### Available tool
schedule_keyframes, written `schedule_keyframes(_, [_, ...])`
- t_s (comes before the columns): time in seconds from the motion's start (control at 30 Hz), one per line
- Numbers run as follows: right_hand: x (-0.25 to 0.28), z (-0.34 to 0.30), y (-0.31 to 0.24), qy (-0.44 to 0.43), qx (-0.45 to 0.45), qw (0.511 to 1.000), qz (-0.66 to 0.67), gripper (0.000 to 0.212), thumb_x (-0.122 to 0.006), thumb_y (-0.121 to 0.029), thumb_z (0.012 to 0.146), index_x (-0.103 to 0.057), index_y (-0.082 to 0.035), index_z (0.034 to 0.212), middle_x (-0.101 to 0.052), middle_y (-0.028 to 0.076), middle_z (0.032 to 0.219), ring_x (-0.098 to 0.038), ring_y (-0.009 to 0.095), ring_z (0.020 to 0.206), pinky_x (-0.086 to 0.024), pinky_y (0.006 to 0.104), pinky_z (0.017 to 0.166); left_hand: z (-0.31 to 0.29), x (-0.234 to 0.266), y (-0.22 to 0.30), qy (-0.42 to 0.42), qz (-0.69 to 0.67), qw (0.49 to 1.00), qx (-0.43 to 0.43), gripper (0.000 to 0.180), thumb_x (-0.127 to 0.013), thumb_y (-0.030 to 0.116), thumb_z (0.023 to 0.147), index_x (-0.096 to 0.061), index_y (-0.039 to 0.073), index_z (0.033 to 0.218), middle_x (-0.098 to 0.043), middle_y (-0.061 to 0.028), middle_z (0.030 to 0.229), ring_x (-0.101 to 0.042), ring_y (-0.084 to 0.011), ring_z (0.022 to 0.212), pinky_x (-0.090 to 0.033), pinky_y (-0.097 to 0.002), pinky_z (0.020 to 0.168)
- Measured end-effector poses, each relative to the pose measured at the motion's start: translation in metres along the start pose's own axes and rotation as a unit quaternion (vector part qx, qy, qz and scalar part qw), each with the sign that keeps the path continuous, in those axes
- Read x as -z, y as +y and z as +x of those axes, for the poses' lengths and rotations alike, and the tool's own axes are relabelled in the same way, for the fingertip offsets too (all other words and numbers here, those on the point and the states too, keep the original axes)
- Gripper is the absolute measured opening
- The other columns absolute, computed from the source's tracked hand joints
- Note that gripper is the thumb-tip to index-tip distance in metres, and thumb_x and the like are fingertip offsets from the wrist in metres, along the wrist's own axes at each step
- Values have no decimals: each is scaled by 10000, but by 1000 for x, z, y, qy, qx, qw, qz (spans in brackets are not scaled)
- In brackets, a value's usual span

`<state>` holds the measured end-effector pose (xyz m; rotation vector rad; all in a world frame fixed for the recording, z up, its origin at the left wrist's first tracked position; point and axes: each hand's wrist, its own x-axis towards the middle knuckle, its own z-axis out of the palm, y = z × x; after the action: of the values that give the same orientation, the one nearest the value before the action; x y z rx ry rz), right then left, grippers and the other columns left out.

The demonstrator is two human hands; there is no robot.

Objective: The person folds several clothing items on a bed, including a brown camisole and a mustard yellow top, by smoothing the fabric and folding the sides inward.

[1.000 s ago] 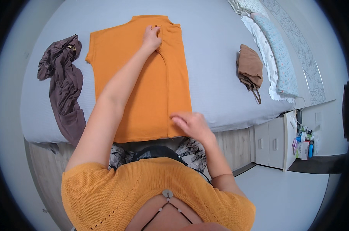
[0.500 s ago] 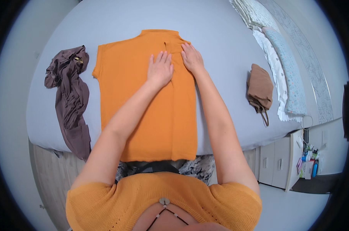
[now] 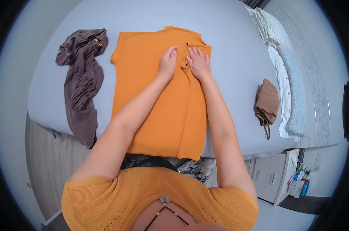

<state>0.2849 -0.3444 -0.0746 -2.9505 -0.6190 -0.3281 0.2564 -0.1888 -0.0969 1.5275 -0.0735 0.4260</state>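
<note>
An orange short-sleeved top [image 3: 151,100] lies spread on the bed, its hem toward me. Its right side is folded inward in a long strip, with the sleeve part bunched near the top of the fold. My right hand [image 3: 200,65] rests flat on that folded part, fingers spread. Just left of the fold, my left hand [image 3: 168,62] is turned on its edge against the fabric, fingers extended close together. Neither hand grips anything that I can see.
Crumpled dark purple-brown clothing [image 3: 82,84] lies left of the top. A folded brown garment with thin straps [image 3: 267,101] is at the right. Bedding [image 3: 292,90] lines the bed's right edge. A white cabinet [image 3: 270,177] stands below it, beside small bottles and boxes.
My view has shifted, moving the bed's contents across the picture. My left hand has turned from lying flat onto its edge. My right hand has moved inward onto the fold, whose top is more bunched.
</note>
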Motion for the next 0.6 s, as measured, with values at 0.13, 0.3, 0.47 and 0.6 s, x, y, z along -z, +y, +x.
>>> schedule_keyframes(0.13, [7,7,-5,-34,-27,999,9,499,-344,-388,979,-302,-189,1435,-287,13,1503,-235,207,1394,-174,494,1118,-12,37,-1,17,5,1000,-24,300,-499,145,912,-555,7,1172,-573,-153,1161,-569,-244,1037,-452,-312,874])
schedule_keyframes(0.3, [-3,6,-28,25,-51,998,41,435,-404,-337,964,-423,-149,1356,-333,87,1469,-269,252,1375,-190,533,1100,-81,143,52,-33,212,974,-70,330,-545,104,867,-542,-3,1179,-565,-163,1166,-544,-287,1079,-426,-332,927])
schedule_keyframes(0.47, [-17,30,-120,145,86,982,88,373,-461,-323,939,-504,-109,1242,-454,111,1342,-379,276,1292,-288,529,1032,-199,223,103,24,254,966,-34,335,-530,21,853,-528,-16,1186,-567,-157,1144,-549,-279,1081,-443,-329,910])
schedule_keyframes(0.6, [-24,70,-190,163,153,944,241,340,-507,-311,918,-556,-94,1175,-514,110,1256,-488,276,1172,-401,449,940,-265,230,137,61,227,971,46,358,-554,-4,839,-529,-16,1195,-575,-125,1053,-575,-195,919,-467,-274,785])
